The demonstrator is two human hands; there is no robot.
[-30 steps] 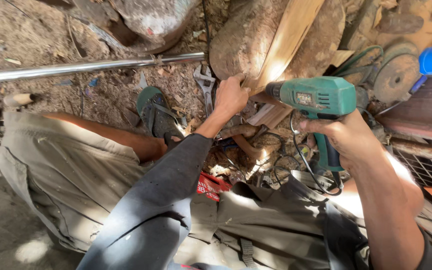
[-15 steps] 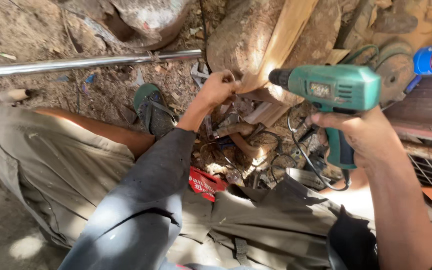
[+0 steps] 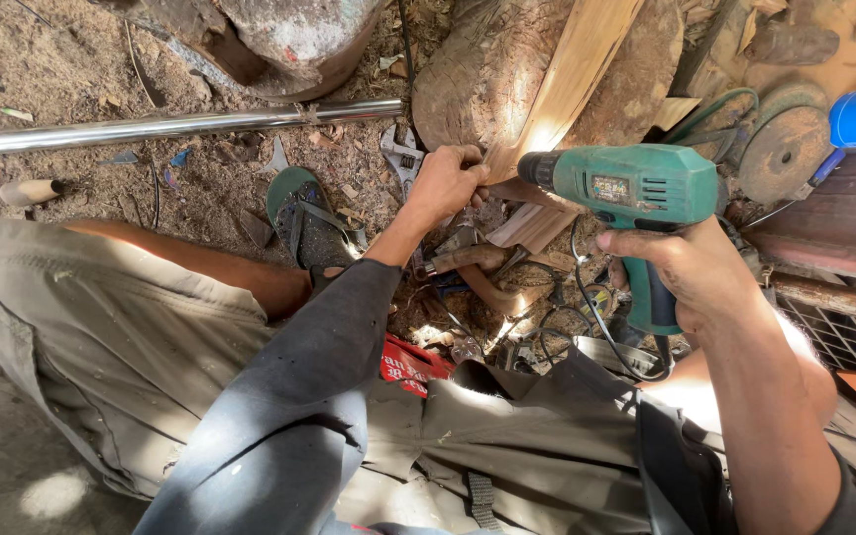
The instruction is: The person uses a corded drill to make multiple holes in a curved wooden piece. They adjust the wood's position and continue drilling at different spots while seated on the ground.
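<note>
Now, right hand [image 3: 691,272] grip wrapped around green drill [image 3: 636,193], left hand [image 3: 448,183] clasping wooden plank [image 3: 572,74].

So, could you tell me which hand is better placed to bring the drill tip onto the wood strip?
Probably the right hand: it grips the green drill, aimed at the wood strip, which the left hand steadies.

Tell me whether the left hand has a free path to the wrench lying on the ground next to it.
Probably yes. The left hand rests on the wooden plank, and the wrench lies just beside it on the dirt with nothing over it. The drill sits off in the right hand.
</note>
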